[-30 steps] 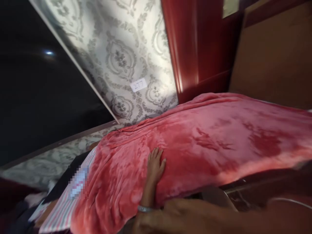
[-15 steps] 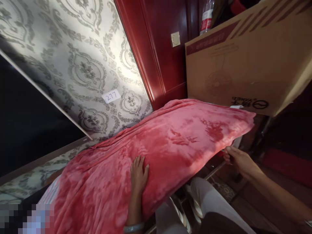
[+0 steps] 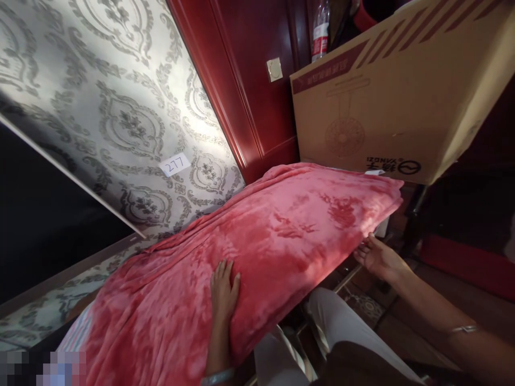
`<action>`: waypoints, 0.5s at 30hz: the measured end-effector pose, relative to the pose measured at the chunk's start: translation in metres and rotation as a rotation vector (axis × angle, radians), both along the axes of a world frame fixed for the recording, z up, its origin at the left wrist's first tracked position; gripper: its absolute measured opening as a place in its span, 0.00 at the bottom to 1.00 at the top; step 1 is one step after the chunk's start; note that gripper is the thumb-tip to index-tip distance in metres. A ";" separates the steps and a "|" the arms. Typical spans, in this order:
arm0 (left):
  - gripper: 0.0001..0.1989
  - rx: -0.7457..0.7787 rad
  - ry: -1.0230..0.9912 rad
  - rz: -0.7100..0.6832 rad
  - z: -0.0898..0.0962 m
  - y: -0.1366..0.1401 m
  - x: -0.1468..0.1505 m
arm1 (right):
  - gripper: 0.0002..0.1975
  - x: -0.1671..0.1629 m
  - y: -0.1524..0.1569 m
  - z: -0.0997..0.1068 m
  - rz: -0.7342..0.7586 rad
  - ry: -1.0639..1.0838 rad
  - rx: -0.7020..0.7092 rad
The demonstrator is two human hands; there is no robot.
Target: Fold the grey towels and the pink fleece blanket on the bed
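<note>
A plush red and pink blanket (image 3: 257,246) with a darker leaf pattern lies spread over a long raised surface, its folds bunched toward the left. My left hand (image 3: 224,287) rests flat on top of it, fingers stretched out and holding nothing. At the blanket's near right edge is my right hand (image 3: 376,257), palm turned upward, fingers loosely apart and thumb against the border. Its fingertips are partly in shadow beside the hanging edge. A small white tag (image 3: 374,172) shows at the blanket's far right edge.
A large cardboard box (image 3: 362,118) stands beyond the blanket, with a plastic bottle (image 3: 321,35) behind it. Patterned wallpaper (image 3: 132,123) and a red wooden panel (image 3: 245,80) border the far side. A dark screen-like panel (image 3: 48,214) is at left. My legs (image 3: 346,321) are below.
My right hand has loosened from a closed pinch to spread fingers at the blanket's edge. My left hand stays flat on the blanket. The view has shifted slightly.
</note>
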State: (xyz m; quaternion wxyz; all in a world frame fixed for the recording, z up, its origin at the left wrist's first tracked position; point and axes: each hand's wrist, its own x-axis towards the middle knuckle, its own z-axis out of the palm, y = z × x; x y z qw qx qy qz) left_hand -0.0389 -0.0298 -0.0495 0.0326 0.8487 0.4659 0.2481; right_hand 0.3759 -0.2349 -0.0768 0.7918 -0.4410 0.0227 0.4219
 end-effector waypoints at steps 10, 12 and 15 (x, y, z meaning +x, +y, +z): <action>0.25 0.009 -0.015 0.001 0.002 -0.001 0.001 | 0.06 -0.004 0.029 0.017 -0.069 0.004 -0.025; 0.25 0.006 -0.006 0.002 0.002 0.000 0.000 | 0.05 -0.005 0.037 0.014 -0.106 -0.005 -0.041; 0.25 0.003 0.004 0.003 0.002 0.000 -0.001 | 0.05 -0.006 0.042 0.008 -0.149 -0.035 -0.060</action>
